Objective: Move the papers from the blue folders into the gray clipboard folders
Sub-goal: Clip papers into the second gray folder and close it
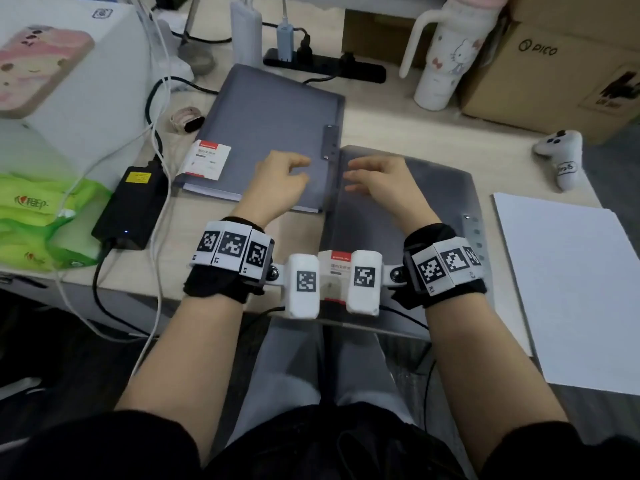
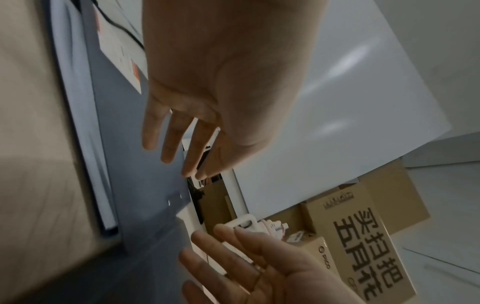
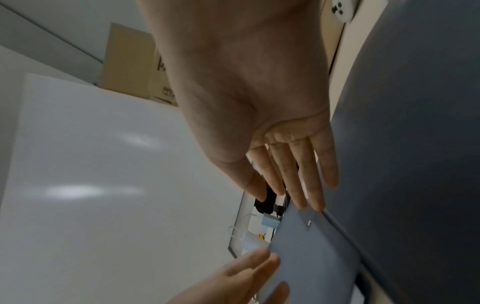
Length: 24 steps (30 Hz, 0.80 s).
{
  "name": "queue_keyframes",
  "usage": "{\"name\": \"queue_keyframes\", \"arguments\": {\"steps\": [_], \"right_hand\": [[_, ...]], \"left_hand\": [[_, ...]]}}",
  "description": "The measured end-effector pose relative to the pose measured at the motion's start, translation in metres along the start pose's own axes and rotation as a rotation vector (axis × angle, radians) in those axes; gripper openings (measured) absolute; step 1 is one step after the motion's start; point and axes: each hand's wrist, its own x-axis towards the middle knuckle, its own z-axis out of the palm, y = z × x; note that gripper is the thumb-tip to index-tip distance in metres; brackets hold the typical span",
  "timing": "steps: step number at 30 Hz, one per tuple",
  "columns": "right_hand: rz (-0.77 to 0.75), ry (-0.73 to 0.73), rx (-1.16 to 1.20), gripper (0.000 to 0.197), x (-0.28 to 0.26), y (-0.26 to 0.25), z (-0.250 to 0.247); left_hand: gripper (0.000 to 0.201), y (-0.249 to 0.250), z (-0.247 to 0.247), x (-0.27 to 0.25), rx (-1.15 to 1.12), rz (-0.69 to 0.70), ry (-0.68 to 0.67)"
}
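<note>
Nearest: both wrists carry black bands with square black-and-white marker tags. Between them sits the red-topped sticker of the near gray clipboard folder, text too small to read. That folder lies closed at the desk front edge, metal strip along its right side.

Right of it: loose stack of white paper, apart from the folder.

Left hand and right hand hover over the seam where the two folders meet. Fingers straight, slightly spread, holding nothing. Whether the tips touch a cover: cannot tell.

Second gray clipboard folder, closed, white sheet edges showing at its near edge, red/white sticker bottom-left, unreadable.

Left: green tissue packs, black power brick with yellow label.

Far: black power strip, Hello Kitty tumbler, cardboard box marked "PICO".
</note>
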Motion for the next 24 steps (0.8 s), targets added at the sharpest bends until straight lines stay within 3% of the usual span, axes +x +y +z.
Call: {"name": "queue_keyframes", "arguments": {"steps": [8, 17, 24], "right_hand": [[0.022, 0.057, -0.115, 0.028, -0.038, 0.026, -0.045], [0.111, 0.279, -0.308, 0.042, -0.074, 0.056, -0.097], [0.251, 0.280, -0.367, 0.055, -0.093, 0.072, -0.126]], "left_hand": [[0.042, 0.015, 0.047, -0.039, -0.101, -0.064, -0.121], [0.054, 0.020, 0.082, -0.063, -0.048, -0.154, -0.077], [0.053, 0.029, 0.096, -0.069, -0.040, -0.166, -0.022]]}}
